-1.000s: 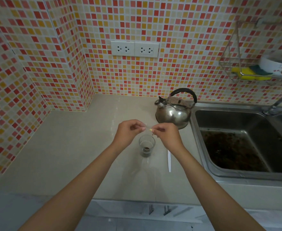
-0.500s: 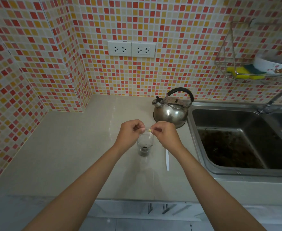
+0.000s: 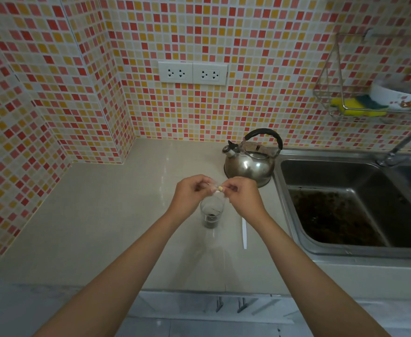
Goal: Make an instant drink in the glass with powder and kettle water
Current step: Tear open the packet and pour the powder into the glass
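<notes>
Head view, the only one I have. Both my hands are up over the glass (image 3: 211,214), pinched on the two ends of a small clear packet (image 3: 216,190). Left hand (image 3: 192,193) grips its left end between thumb and fingertips, right hand (image 3: 242,195) its right end, other fingers curled in. Neither hand is free.

What changed over the last second: not much in the grip. Hands sat at the same spot above the rim, same two-point pinch. Half a second back the packet hung lower toward the glass mouth; now it's pulled tighter and more level between my fingertips. Can't tell if it's torn, emptied or just being stretched, it's too small and see-through.

Glass stands on the counter (image 3: 117,215) right under my hands, dark stuff in the bottom, so some powder looks to be in already. No water level visible that I can make out.

Kettle (image 3: 249,162) sits behind the glass to the right, just beside the sink (image 3: 345,205), untouched, spout pointing left. White stick (image 3: 244,232) lies flat on the counter right of the glass, probably the stirrer.

My read: powder step is at or near its end. Next I need to drop the packet, then pour from the kettle. Risk: the glass is small and light, easy to knock.
</notes>
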{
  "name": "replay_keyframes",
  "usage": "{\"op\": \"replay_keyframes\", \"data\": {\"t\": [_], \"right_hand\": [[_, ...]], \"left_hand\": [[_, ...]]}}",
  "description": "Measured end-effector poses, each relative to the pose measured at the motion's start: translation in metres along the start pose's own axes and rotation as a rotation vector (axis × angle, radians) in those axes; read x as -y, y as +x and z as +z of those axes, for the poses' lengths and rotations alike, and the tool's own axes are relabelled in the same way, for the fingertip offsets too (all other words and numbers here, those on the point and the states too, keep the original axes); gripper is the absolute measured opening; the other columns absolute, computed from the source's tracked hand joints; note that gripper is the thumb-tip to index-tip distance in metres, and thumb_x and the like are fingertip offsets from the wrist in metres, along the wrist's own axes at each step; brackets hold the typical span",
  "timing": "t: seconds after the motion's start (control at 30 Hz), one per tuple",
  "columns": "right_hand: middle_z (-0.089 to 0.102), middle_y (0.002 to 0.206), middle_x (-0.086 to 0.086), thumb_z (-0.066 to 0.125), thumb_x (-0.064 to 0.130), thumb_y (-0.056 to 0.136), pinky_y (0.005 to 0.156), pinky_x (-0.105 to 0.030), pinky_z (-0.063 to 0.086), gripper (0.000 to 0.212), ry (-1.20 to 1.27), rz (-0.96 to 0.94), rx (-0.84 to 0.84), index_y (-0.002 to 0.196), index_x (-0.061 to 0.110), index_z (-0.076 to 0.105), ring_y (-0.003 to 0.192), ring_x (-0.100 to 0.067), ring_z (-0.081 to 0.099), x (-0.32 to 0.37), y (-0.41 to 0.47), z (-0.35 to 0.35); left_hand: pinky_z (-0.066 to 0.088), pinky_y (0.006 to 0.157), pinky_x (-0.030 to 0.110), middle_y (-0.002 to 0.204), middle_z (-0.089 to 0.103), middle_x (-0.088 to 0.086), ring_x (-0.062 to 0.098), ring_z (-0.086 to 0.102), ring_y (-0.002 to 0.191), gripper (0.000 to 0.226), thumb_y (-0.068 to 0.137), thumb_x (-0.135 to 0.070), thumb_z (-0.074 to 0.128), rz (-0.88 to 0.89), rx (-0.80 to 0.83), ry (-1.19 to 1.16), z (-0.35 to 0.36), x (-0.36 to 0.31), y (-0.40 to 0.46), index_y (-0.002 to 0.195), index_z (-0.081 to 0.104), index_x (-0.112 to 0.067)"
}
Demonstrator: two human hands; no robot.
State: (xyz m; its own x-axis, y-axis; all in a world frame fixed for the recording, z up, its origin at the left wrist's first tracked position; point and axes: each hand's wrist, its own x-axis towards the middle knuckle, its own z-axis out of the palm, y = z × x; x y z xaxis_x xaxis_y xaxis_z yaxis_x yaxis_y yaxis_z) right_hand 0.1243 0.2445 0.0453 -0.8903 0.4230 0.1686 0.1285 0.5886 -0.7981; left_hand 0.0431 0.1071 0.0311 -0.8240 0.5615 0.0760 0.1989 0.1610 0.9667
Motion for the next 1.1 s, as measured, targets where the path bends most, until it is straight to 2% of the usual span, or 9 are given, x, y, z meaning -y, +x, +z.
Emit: {"op": "replay_keyframes", "data": {"t": [0.17, 0.27, 0.4, 0.53, 0.63, 0.8, 0.9, 0.97, 1.1], "right_hand": [[0.060, 0.057, 0.003, 0.065, 0.005, 0.084, 0.052, -0.013, 0.046, 0.009, 0.223, 0.138, -0.075, 0.076, 0.005, 0.070, 0.048, -0.002, 0.054, -0.002, -0.002, -0.003], [0.060, 0.055, 0.003, 0.065, 0.005, 0.084, 0.049, -0.009, 0.044, 0.012, 0.298, 0.207, -0.070, 0.074, 0.008, 0.069, 0.041, 0.001, 0.053, -0.007, -0.007, -0.009], [0.062, 0.059, -0.004, 0.066, 0.006, 0.084, 0.051, -0.017, 0.047, 0.006, 0.325, 0.210, 0.031, 0.085, 0.003, 0.070, 0.041, -0.006, 0.051, -0.010, -0.010, -0.016], [0.059, 0.056, -0.002, 0.065, 0.006, 0.085, 0.046, -0.008, 0.042, 0.013, 0.257, 0.178, -0.026, 0.072, 0.006, 0.067, 0.038, 0.001, 0.049, -0.013, -0.013, -0.016], [0.060, 0.059, -0.002, 0.061, 0.009, 0.088, 0.050, -0.012, 0.042, 0.018, 0.255, 0.198, -0.077, 0.072, 0.009, 0.068, 0.044, -0.003, 0.049, -0.018, -0.019, -0.010], [0.060, 0.065, -0.009, 0.058, -0.003, 0.081, 0.058, -0.014, 0.046, 0.025, 0.290, 0.210, -0.013, 0.101, 0.011, 0.065, 0.056, -0.012, 0.057, -0.016, -0.027, 0.009], [0.060, 0.062, -0.019, 0.059, -0.004, 0.078, 0.056, -0.024, 0.047, 0.025, 0.315, 0.157, -0.043, 0.091, 0.017, 0.054, 0.057, -0.018, 0.055, -0.007, -0.030, 0.029], [0.059, 0.060, -0.008, 0.060, -0.002, 0.081, 0.060, -0.027, 0.049, 0.019, 0.314, 0.119, -0.022, 0.084, 0.017, 0.061, 0.057, -0.014, 0.054, -0.001, -0.030, 0.047], [0.069, 0.079, -0.007, 0.060, 0.000, 0.083, 0.070, -0.022, 0.049, 0.017, 0.209, 0.071, 0.075, 0.095, 0.005, 0.072, 0.070, -0.011, 0.059, 0.002, -0.030, 0.089]], "left_hand": [[0.048, 0.058, 0.011, 0.066, 0.072, -0.001, 0.003, 0.066, 0.056, 0.008, 0.079, -0.006, 0.074, -0.223, 0.117, -0.127, 0.002, 0.001, -0.011, 0.084, 0.069, -0.002], [0.048, 0.062, 0.019, 0.066, 0.070, 0.004, 0.005, 0.065, 0.052, 0.011, 0.080, -0.006, 0.073, -0.246, 0.085, -0.155, 0.004, -0.002, -0.014, 0.073, 0.068, -0.012], [0.050, 0.062, 0.020, 0.063, 0.066, 0.005, 0.008, 0.062, 0.049, 0.009, 0.076, 0.000, 0.076, -0.266, 0.122, -0.108, 0.003, -0.009, -0.014, 0.076, 0.068, -0.005], [0.053, 0.065, 0.021, 0.061, 0.069, 0.004, 0.007, 0.064, 0.048, 0.014, 0.077, 0.003, 0.074, -0.300, 0.092, -0.144, 0.002, -0.012, -0.016, 0.072, 0.067, -0.009], [0.051, 0.071, 0.027, 0.072, 0.066, 0.011, 0.008, 0.065, 0.052, 0.017, 0.081, 0.004, 0.069, -0.296, 0.024, -0.136, 0.005, -0.012, -0.021, 0.076, 0.066, -0.012], [0.052, 0.062, 0.026, 0.066, 0.061, 0.010, 0.015, 0.060, 0.055, 0.031, 0.078, 0.008, 0.068, -0.265, -0.191, -0.063, -0.005, -0.007, -0.032, 0.076, 0.049, -0.016], [0.051, 0.060, 0.018, 0.062, 0.061, 0.009, 0.005, 0.059, 0.049, 0.020, 0.077, 0.010, 0.068, -0.237, -0.226, 0.001, -0.023, 0.002, -0.037, 0.072, 0.061, -0.008], [0.051, 0.059, 0.012, 0.064, 0.063, 0.010, 0.000, 0.059, 0.047, 0.010, 0.077, 0.011, 0.067, -0.257, -0.248, 0.017, -0.036, 0.011, -0.040, 0.083, 0.070, 0.002], [0.051, 0.074, 0.018, 0.078, 0.069, 0.012, 0.012, 0.062, 0.067, 0.021, 0.076, 0.007, 0.071, -0.320, -0.250, 0.073, -0.064, 0.035, -0.046, 0.095, 0.074, 0.000]]}}
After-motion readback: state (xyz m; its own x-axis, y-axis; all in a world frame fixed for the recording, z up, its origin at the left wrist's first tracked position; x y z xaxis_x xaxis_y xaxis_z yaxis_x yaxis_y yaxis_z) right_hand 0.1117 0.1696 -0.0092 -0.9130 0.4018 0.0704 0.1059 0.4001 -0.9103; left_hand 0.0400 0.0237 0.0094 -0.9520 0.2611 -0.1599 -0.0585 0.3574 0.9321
